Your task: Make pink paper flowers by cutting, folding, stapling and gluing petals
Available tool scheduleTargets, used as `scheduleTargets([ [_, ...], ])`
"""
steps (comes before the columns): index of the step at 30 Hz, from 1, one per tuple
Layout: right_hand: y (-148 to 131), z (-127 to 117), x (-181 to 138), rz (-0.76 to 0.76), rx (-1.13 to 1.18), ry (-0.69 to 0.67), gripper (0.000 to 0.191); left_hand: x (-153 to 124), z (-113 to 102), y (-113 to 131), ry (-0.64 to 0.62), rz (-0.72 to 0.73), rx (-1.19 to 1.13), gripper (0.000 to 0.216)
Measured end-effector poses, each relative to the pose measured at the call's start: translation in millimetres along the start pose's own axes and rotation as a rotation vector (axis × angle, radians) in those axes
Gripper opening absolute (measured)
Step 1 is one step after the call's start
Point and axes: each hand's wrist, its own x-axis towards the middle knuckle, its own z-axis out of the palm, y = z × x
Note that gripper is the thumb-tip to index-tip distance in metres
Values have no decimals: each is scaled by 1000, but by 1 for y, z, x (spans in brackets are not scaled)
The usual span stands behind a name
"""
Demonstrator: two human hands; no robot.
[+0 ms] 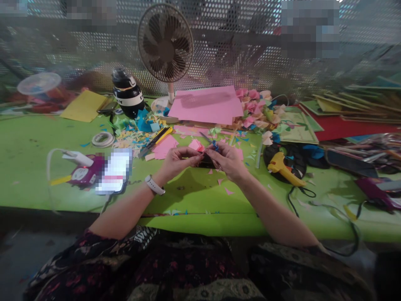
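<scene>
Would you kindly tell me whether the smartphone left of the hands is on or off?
On: the smartphone is brightly lit, its content pixelated.

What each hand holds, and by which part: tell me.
The left hand pinches pink paper by an edge; the right hand holds apparent scissors by their blue handle.

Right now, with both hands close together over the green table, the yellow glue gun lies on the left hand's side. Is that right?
Not quite: the head view shows the yellow glue gun on the right hand side, not the left. The right hand and left hand are indeed close together over the green table.
</scene>
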Motion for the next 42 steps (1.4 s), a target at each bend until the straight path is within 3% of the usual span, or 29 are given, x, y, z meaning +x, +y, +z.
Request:
scheduleTargets([
  [11, 2, 0, 0, -30, -45, 50, 43, -1, 2, 2, -48, 34, -1, 30],
  [18, -5, 0, -8, -208, -163, 140, 28, 1, 1, -3, 89, 111, -5, 31],
  [23, -5, 2, -8, -281, -265, 95, 24, 1, 1, -2, 77, 125, 10, 30],
  [32, -1, 2, -7, -298, -319, 95, 22, 1, 2, -4, 21, 175, 37, 30],
  [42, -1, 2, -6, -267, -340, 104, 33, 1, 0, -7, 18, 172, 56, 30],
])
